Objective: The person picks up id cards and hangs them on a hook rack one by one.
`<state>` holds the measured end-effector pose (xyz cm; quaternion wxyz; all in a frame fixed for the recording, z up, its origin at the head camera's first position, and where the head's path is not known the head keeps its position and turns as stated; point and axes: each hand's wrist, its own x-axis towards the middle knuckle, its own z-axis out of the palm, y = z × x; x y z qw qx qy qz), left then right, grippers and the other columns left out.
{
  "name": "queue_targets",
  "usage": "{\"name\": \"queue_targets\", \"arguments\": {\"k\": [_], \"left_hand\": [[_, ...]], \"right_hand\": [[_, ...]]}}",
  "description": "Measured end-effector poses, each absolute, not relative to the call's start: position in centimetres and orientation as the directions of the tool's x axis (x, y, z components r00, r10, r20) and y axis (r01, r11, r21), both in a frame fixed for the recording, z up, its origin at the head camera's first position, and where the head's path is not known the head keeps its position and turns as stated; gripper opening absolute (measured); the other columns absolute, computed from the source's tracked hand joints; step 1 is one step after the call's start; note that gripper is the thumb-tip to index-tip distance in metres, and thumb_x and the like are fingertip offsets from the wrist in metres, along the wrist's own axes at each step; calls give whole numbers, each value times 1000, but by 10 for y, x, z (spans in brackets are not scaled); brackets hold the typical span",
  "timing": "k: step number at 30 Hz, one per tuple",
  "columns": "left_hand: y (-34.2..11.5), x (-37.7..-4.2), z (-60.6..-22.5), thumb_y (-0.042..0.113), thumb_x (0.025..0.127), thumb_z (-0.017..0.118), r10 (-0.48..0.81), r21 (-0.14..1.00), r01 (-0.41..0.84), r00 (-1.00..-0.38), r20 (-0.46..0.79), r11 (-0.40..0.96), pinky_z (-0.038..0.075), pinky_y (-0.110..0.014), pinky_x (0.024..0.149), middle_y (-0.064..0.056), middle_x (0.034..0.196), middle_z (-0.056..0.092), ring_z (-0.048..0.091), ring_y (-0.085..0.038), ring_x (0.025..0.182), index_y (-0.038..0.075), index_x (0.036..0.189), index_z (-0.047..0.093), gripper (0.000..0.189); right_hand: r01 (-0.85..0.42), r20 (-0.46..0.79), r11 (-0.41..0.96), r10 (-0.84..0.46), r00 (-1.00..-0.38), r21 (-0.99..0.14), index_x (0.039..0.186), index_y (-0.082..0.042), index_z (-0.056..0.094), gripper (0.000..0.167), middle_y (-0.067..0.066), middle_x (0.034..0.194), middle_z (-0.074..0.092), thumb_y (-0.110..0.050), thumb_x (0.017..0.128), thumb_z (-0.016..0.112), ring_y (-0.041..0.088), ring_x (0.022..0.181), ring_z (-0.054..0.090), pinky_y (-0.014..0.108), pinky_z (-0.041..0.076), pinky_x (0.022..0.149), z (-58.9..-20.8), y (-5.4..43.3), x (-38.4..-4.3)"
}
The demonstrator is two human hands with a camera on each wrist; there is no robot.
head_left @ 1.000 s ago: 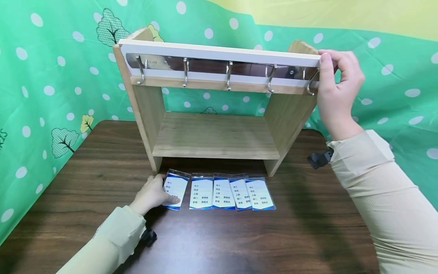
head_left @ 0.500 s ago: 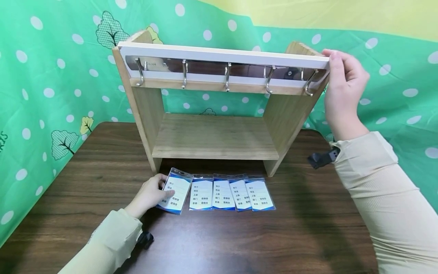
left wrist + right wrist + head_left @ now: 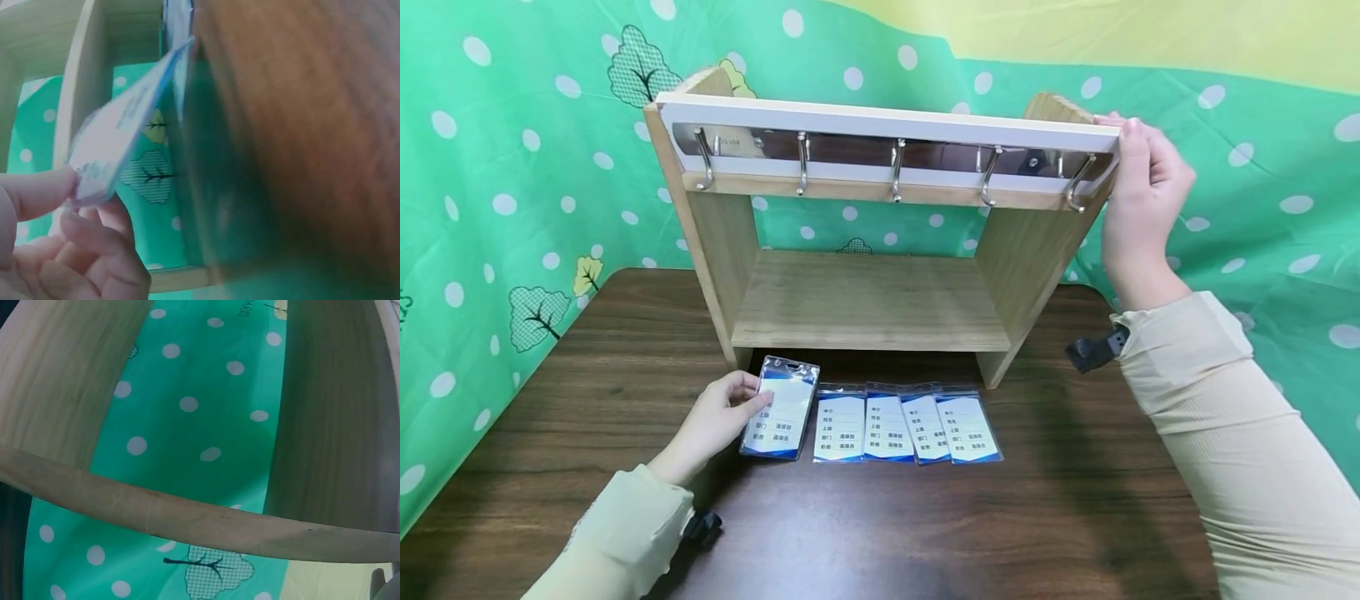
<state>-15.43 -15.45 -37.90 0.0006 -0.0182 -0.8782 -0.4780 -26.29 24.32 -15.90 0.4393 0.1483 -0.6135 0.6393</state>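
Note:
My left hand point(image 3: 711, 425) pinches the left side of a plastic-sleeved name badge point(image 3: 784, 417) between thumb and fingers, its slotted top edge up. In the left wrist view the badge point(image 3: 115, 134) appears edge-tilted, clear of the table. Several similar name badges point(image 3: 887, 427) lie in a row on the table to its right, the rightmost two overlapping. My right hand point(image 3: 1150, 187) grips the top right corner of a wooden rack point(image 3: 872, 300), thumb at the front and other fingers partly hidden behind. Across the rack's top front runs a white board with a metal strip bearing several hooks point(image 3: 897, 171).
The rack stands on a dark wooden table point(image 3: 925, 533), with a low shelf between its side panels. Behind it hangs a green curtain point(image 3: 497, 208) with white dots and trees. A black strap end point(image 3: 1097, 348) hangs from the right sleeve.
My left hand has lifted the leftmost badge from the table and turned it more upright, moving slightly left. My right hand shifted a little along the rack's corner and stays there.

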Motion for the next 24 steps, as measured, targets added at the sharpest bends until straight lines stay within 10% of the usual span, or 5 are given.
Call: {"name": "queue_targets", "arguments": {"k": [24], "left_hand": [[-158,-145,-321,14,98,62,10,916,197,-978,207,349,50,-28,48,-9,86,73,57,-10,58,-5,105,54,22]], "right_hand": [[-756,701,78,447,-556,-650,70,-1,72,33,1,85,77,-2,94,50,18,99,68,26,47,101,-155,239,-266]]}}
